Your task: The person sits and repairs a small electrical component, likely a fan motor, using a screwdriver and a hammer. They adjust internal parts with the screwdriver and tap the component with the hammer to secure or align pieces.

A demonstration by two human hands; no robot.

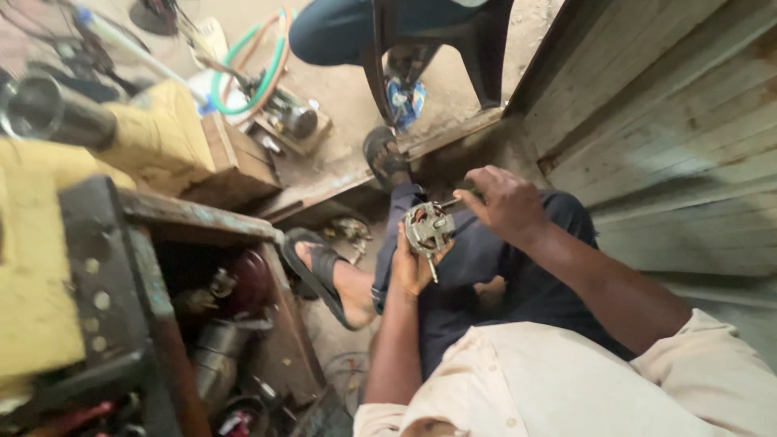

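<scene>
Head view, looking down over the person's lap. A small electric motor (428,228), a round grey metal body with a laminated core and a thin shaft poking out below it, sits over the dark trousers (486,267) at the knee. The left hand (411,265) cups the motor from beneath, palm up, fingers curled loosely round its lower edge so the shaft passes along the palm. The right hand (503,204) comes in from the upper right with fingers bent and tips pinched together on a slim dark tool (447,203) whose end meets the motor's upper right rim; how firmly the tips press cannot be told. The motor thus lies between the two hands, touching both. A cream shirt (558,380) fills the lower foreground. Both feet wear dark rubber sandals (317,271) on a dusty concrete floor (340,162). To the left stands a worn wooden workbench (194,218) with metal parts beneath; rough plank walling (672,121) rises at right; green and orange hoses (251,73) coil beyond
</scene>
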